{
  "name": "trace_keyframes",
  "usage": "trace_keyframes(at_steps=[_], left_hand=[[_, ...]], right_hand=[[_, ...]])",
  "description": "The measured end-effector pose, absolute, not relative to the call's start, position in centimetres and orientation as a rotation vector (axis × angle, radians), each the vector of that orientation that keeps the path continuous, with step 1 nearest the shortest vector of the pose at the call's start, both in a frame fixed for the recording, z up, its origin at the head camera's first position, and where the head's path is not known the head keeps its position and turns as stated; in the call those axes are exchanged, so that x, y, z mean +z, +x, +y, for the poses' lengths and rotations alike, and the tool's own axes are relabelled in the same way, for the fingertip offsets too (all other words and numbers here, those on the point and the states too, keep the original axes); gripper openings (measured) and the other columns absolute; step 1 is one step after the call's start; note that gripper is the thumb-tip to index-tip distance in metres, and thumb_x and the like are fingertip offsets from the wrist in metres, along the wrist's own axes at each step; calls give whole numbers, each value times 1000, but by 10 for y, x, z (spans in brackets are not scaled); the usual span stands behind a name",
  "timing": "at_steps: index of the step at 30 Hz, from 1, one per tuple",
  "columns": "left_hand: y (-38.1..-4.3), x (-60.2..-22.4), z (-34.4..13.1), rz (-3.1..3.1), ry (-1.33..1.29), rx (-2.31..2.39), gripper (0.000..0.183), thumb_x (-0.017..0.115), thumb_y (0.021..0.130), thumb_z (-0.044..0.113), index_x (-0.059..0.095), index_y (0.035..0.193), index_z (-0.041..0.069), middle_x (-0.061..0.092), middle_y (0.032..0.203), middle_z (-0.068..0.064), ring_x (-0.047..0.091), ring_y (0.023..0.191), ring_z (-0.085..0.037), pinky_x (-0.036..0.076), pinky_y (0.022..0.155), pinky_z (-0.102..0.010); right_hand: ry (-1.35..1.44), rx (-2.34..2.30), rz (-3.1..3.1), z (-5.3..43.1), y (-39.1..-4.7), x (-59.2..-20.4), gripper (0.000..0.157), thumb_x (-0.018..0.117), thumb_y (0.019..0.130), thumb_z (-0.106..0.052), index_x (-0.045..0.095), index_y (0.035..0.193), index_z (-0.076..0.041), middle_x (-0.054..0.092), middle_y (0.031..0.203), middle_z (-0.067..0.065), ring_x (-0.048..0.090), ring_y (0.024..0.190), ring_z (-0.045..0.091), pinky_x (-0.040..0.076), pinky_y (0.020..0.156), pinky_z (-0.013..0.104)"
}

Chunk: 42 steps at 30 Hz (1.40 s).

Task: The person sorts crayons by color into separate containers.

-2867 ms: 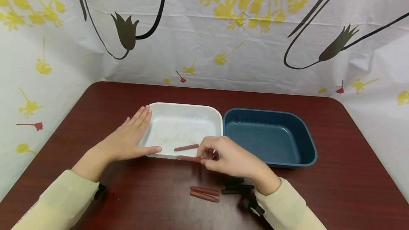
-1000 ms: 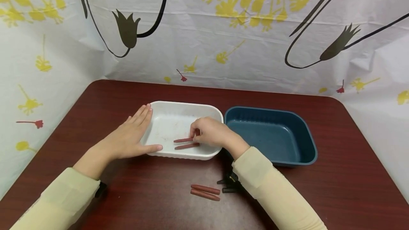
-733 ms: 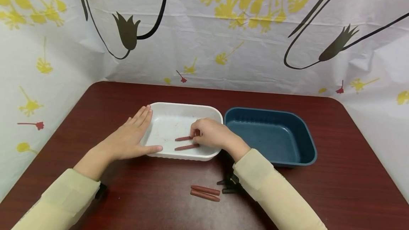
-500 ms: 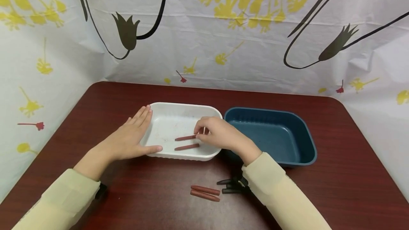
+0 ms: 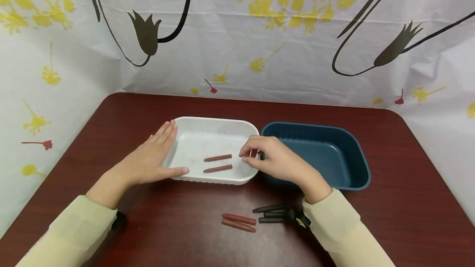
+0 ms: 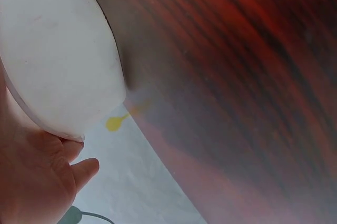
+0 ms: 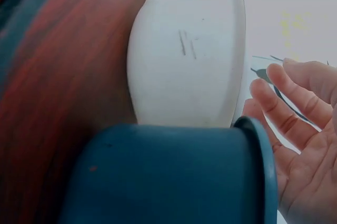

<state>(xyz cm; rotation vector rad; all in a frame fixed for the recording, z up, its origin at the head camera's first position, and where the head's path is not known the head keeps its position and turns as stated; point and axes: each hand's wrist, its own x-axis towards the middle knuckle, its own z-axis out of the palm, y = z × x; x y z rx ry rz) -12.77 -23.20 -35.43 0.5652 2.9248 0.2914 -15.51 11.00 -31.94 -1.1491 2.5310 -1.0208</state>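
A white tray (image 5: 208, 125) holds two red-brown sticks (image 5: 217, 158) lying side by side. My left hand (image 5: 154, 158) lies flat against the tray's left wall, with the thumb along its front rim. My right hand (image 5: 265, 158) hovers over the gap between the white tray and the blue tray (image 5: 352, 151), fingers relaxed and holding nothing. In the right wrist view the fingers (image 7: 295, 111) are spread beside the blue tray's wall (image 7: 168, 176). The left wrist view shows the white tray's outside (image 6: 58, 66) and my palm (image 6: 31, 176).
Two more red-brown sticks (image 5: 239, 222) lie on the dark red table (image 5: 148, 226) near its front. Beside them are black sticks (image 5: 272, 214), partly hidden by my right sleeve. The blue tray is empty. A flowered white sheet (image 5: 237, 32) walls the back and sides.
My right hand carried a red-brown stick into the white tray, laid it next to the first, let go and drew back to the right. The left hand stayed put.
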Motion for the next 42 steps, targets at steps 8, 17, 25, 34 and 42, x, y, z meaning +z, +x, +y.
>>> trace_keyframes(at_steps=[8, 17, 25, 34, 42], left_hand=[[-129, -353, -231, 2922, 562, 286, 118, 52, 85, 77, 4, 157, -3, -2, 168, -17, 1, 156, -36, 24, 118, -61], [-130, -355, -230, 2920, 564, 297, 118, 53, 85, 76, 5, 157, -3, -3, 168, -17, 1, 156, -35, 24, 118, -61], [-130, -353, -231, 2922, 558, 295, 119, 52, 85, 77, 4, 157, -3, -4, 168, -16, 0, 156, -36, 23, 119, -60], [-127, -357, -233, 2924, 551, 312, 119, 54, 84, 77, 5, 158, -3, -3, 168, -16, 1, 156, -35, 24, 118, -61], [-130, -356, -233, 2919, 546, 308, 118, 53, 84, 77, 4, 158, -2, -4, 168, -15, -1, 156, -34, 23, 119, -60]], right_hand=[[-1190, -1054, 2539, 127, -140, -323, 6, 69, 94, -15, 70, 97, -21, 64, 98, -11, 56, 86, 9, 51, 74, 26], [-1246, -1069, 2477, 138, -118, -329, 12, 70, 93, -13, 70, 101, -22, 64, 99, -9, 56, 86, 4, 53, 73, 26], [-1277, -897, 2497, 135, -102, -335, 7, 71, 92, -15, 71, 98, -20, 63, 95, -12, 56, 83, 4, 52, 72, 25], [-1265, -695, 2483, 119, -91, -346, 6, 71, 91, -15, 72, 93, -21, 61, 90, -14, 55, 80, 2, 49, 73, 19], [-1239, -556, 2449, 108, -92, -353, 3, 74, 88, -20, 73, 91, -20, 58, 83, -13, 52, 77, 0, 47, 68, 17]])
